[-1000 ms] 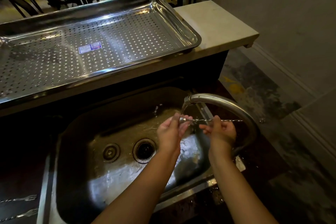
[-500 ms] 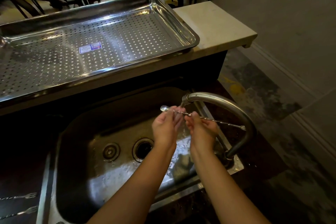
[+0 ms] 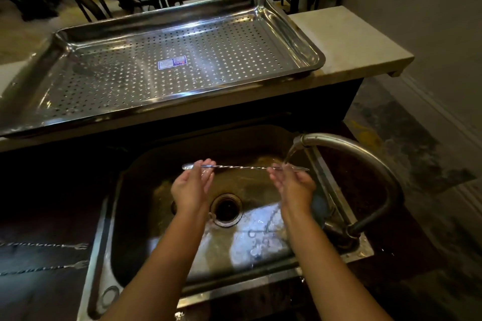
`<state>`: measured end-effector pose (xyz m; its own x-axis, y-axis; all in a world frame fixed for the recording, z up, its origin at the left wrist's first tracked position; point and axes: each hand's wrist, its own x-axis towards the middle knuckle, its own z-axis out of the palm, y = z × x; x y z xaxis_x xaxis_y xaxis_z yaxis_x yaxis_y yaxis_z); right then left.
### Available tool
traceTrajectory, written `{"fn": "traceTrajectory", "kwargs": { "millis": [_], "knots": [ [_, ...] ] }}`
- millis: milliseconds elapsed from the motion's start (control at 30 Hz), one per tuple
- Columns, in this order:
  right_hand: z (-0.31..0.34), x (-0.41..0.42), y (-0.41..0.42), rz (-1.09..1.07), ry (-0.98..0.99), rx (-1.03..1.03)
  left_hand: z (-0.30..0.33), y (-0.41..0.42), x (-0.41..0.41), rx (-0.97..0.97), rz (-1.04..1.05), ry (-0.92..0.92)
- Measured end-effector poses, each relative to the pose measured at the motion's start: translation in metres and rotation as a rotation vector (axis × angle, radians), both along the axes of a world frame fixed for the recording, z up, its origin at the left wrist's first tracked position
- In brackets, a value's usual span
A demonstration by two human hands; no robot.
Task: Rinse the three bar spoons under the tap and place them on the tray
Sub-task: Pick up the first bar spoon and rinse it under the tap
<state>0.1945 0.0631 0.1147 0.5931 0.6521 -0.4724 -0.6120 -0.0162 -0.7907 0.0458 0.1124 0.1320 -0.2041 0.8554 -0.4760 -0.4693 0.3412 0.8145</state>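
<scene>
We are holding one spoon (image 3: 242, 167) level over the sink (image 3: 156, 164), under the tap (image 3: 347, 146).
Our left hand (image 3: 191, 187) is pinching it beside the small bowl, our right hand (image 3: 293, 185) is pinching the far end where water is falling; its thin steel stem is twisted. Two more spoons (image 3: 44, 255) are lying on the dark desk (image 3: 39, 289), left. The perforated tray (image 3: 300, 34) is sitting behind.

Silver perforated tray (image 3: 300, 41) w/ dot grid, blue-white sticker (image 3: 172, 63). Silver twisted-stem bar spoon (image 3: 242, 167). Grey tap (image 3: 365, 154). Steel sink (image 3: 156, 164), dark-stained. Cream ledge (image 3: 360, 44). Black counter (image 3: 39, 216).
</scene>
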Motion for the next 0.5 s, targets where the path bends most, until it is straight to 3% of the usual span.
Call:
{"fn": "traceTrajectory", "kwargs": {
  "millis": [267,400,500],
  "knots": [
    [0.004,0.007,-0.005,0.061,-0.005,0.022,-0.006,-0.002,-0.019,-0.007,0.043,0.001],
    [0.011,0.018,-0.009,0.377,-0.354,-0.187,-0.003,-0.005,-0.019,-0.002,0.032,-0.024],
    [0.013,0.028,-0.009,0.389,-0.263,-0.142,0.001,-0.007,-0.014,0.007,-0.005,-0.073]
  ]
}}
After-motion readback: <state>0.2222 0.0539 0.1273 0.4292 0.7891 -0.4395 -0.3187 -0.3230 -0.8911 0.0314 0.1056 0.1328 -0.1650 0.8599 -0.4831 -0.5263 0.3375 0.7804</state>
